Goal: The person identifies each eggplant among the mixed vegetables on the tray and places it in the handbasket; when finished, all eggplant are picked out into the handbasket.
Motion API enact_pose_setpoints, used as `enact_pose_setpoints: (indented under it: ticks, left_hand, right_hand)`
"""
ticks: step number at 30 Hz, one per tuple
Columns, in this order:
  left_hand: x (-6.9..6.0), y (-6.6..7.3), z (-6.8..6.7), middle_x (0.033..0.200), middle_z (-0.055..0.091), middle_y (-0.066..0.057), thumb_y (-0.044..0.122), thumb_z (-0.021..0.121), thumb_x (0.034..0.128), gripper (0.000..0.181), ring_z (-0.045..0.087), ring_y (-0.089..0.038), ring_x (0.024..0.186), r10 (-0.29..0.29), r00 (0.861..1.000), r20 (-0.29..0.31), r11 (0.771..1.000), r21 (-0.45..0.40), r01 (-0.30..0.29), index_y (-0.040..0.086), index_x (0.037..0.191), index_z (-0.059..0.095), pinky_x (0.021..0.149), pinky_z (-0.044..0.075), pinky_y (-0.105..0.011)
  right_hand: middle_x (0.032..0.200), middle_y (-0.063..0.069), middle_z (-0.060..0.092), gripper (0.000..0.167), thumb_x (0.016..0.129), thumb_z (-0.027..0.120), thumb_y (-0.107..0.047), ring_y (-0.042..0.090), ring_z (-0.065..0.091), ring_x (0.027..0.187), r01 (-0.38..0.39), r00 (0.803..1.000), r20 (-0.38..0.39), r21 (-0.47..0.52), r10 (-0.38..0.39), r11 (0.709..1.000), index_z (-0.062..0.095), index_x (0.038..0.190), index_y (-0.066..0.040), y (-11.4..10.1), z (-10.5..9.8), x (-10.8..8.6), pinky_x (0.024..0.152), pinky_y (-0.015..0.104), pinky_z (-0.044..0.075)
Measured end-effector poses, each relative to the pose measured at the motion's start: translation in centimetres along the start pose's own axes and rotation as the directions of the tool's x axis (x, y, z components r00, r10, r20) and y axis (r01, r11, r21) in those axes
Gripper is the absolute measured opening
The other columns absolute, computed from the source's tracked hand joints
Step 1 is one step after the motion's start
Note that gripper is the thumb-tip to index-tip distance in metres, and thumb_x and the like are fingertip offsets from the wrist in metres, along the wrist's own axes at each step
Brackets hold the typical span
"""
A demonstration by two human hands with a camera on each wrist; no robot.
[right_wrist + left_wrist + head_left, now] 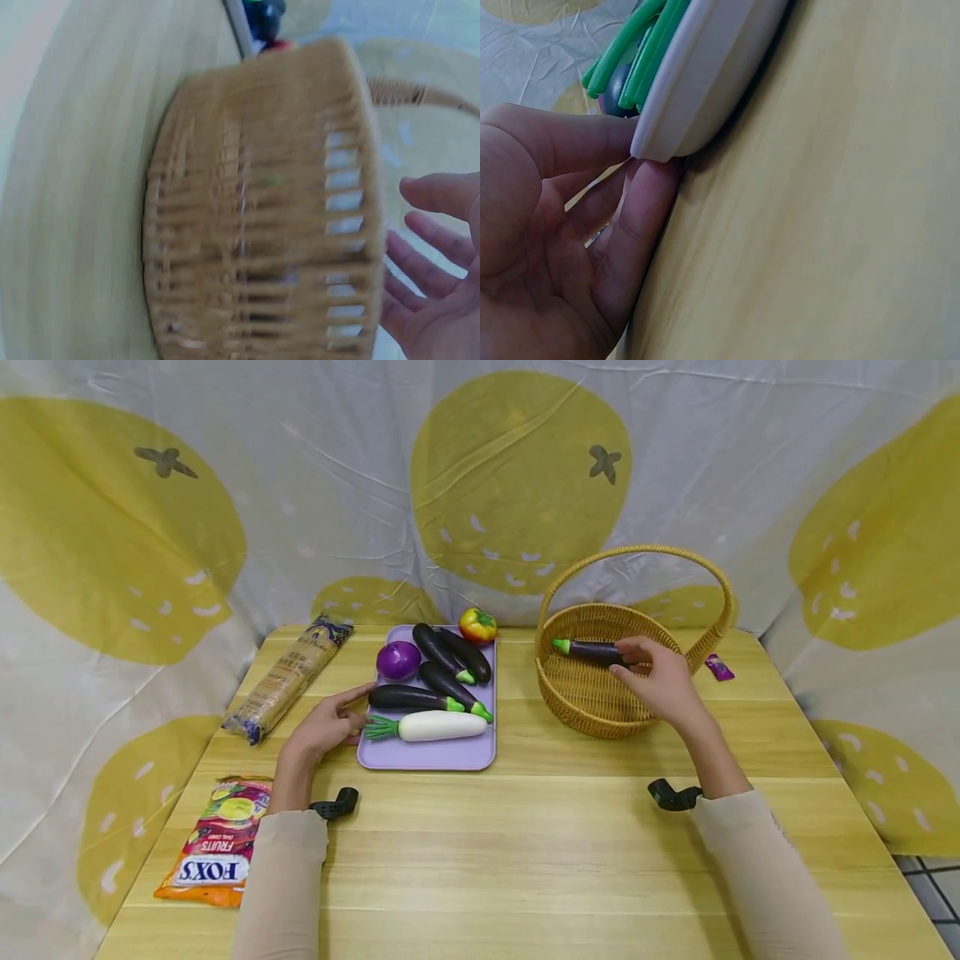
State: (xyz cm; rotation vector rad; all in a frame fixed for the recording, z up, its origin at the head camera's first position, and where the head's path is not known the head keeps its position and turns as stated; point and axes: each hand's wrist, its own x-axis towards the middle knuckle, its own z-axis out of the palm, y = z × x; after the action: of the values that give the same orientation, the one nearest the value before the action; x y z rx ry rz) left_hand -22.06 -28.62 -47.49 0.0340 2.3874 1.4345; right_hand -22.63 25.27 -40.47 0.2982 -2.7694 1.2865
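Observation:
At the left edge of the lilac tray (pixel 427 760) is my left hand (pixel 324 727); in the left wrist view its fingers (pixel 637 217) and thumb pinch the tray's rim (pixel 664 139). A white radish (pixel 442 726), several eggplants (pixel 408 697) and a purple round vegetable (pixel 398 660) lie on the tray. My right hand (pixel 660 681) reaches over the wicker basket (pixel 592 722), at the end of an eggplant (pixel 588 651) inside. The right wrist view shows this hand (pixel 439 262) with its fingers spread and nothing visible between them, beyond the basket's wall (pixel 262 210).
A red-yellow fruit (pixel 477 626) sits at the tray's back right corner. The basket's tall handle (pixel 637 550) arches above it. A noodle pack (pixel 288 681) and a FOX'S candy bag (pixel 221 843) lie at the left. A small purple packet (pixel 719 667) is right of the basket.

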Motion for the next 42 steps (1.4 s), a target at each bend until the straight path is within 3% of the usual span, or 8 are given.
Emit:
enact_pose_setpoints:
  ticks: [6, 12, 17, 21, 24, 29, 36, 42]
  left_hand:
    - [0.1, -0.2, -0.1, 0.117, 0.066, -0.022, 0.008, 0.055, 0.1026, 0.065, 0.063, -0.013, 0.085, -0.002, 1.000, -0.008, 1.000, 0.004, 0.002, 0.025, 0.162, 0.036, 0.071, 0.061, -0.027]
    - [0.0, 0.0, 0.0, 0.136, 0.060, -0.026, 0.007, 0.053, 0.1036, 0.064, 0.064, -0.013, 0.097, -0.012, 1.000, 0.002, 1.000, -0.013, 0.012, 0.025, 0.162, 0.035, 0.072, 0.061, -0.027]
    - [-0.3, 0.3, 0.1, 0.142, 0.057, -0.028, 0.007, 0.053, 0.1029, 0.065, 0.063, -0.015, 0.103, -0.017, 1.000, 0.000, 1.000, -0.026, 0.017, 0.025, 0.162, 0.034, 0.072, 0.061, -0.027]
    - [-0.4, 0.4, 0.1, 0.136, 0.061, -0.027, 0.007, 0.053, 0.1021, 0.066, 0.063, -0.015, 0.100, -0.018, 1.000, -0.002, 0.999, -0.034, 0.018, 0.026, 0.162, 0.034, 0.073, 0.061, -0.027]
    - [-0.3, 0.3, 0.1, 0.122, 0.066, -0.023, 0.007, 0.054, 0.1020, 0.065, 0.064, -0.013, 0.094, -0.020, 1.000, -0.004, 0.999, -0.034, 0.020, 0.025, 0.162, 0.035, 0.074, 0.061, -0.027]
    - [-0.2, 0.3, 0.1, 0.108, 0.068, -0.014, 0.007, 0.055, 0.1017, 0.065, 0.063, -0.011, 0.086, -0.025, 1.000, -0.012, 0.999, -0.034, 0.025, 0.024, 0.162, 0.037, 0.072, 0.061, -0.027]
    - [-0.2, 0.2, 0.1, 0.129, 0.064, -0.024, 0.007, 0.053, 0.1016, 0.065, 0.064, -0.012, 0.092, -0.030, 0.999, -0.014, 0.999, -0.030, 0.029, 0.026, 0.162, 0.036, 0.072, 0.061, -0.027]
    - [-0.2, 0.2, 0.1, 0.141, 0.058, -0.026, 0.006, 0.051, 0.1016, 0.065, 0.063, -0.014, 0.100, -0.029, 0.999, -0.017, 0.999, -0.027, 0.029, 0.027, 0.161, 0.037, 0.072, 0.061, -0.027]
  right_hand:
    - [0.125, 0.017, 0.068, 0.035, 0.100, 0.071, -0.025, 0.034, 0.065, 0.118, 0.062, 0.998, -0.002, 0.043, -0.061, 0.997, 0.065, 0.129, -0.008, -1.9, 1.6, -1.1, 0.102, 0.048, 0.055]
    - [0.126, 0.017, 0.069, 0.034, 0.098, 0.073, -0.022, 0.030, 0.065, 0.117, 0.121, 0.992, 0.021, 0.105, -0.124, 0.987, 0.066, 0.128, -0.007, -3.9, 3.9, -1.6, 0.100, 0.044, 0.057]
    - [0.126, 0.017, 0.069, 0.036, 0.098, 0.073, -0.023, 0.029, 0.067, 0.115, 0.144, 0.986, 0.061, 0.140, -0.153, 0.980, 0.066, 0.129, -0.006, -5.0, 6.1, -1.5, 0.100, 0.045, 0.057]
    - [0.121, 0.014, 0.071, 0.034, 0.096, 0.075, -0.020, 0.030, 0.070, 0.108, 0.161, 0.981, 0.084, 0.139, -0.173, 0.977, 0.067, 0.125, -0.005, -5.6, 8.0, -1.1, 0.097, 0.044, 0.059]
    - [0.121, 0.013, 0.072, 0.032, 0.095, 0.077, -0.019, 0.031, 0.070, 0.108, 0.170, 0.978, 0.097, 0.129, -0.183, 0.977, 0.068, 0.123, -0.007, -6.0, 9.3, -0.9, 0.096, 0.043, 0.059]
    - [0.125, 0.016, 0.070, 0.035, 0.095, 0.076, -0.020, 0.032, 0.069, 0.112, 0.153, 0.973, 0.153, 0.149, -0.175, 0.977, 0.068, 0.126, -0.006, -6.5, 11.3, -0.6, 0.097, 0.042, 0.059]
    - [0.127, 0.018, 0.069, 0.039, 0.096, 0.074, -0.016, 0.032, 0.068, 0.113, 0.098, 0.965, 0.223, 0.195, -0.142, 0.976, 0.066, 0.129, 0.001, -7.1, 13.5, 0.3, 0.100, 0.042, 0.058]
    - [0.132, 0.019, 0.067, 0.043, 0.096, 0.075, -0.020, 0.031, 0.067, 0.116, 0.066, 0.960, 0.251, 0.228, -0.124, 0.971, 0.064, 0.132, 0.001, -7.5, 14.6, 0.9, 0.101, 0.041, 0.057]
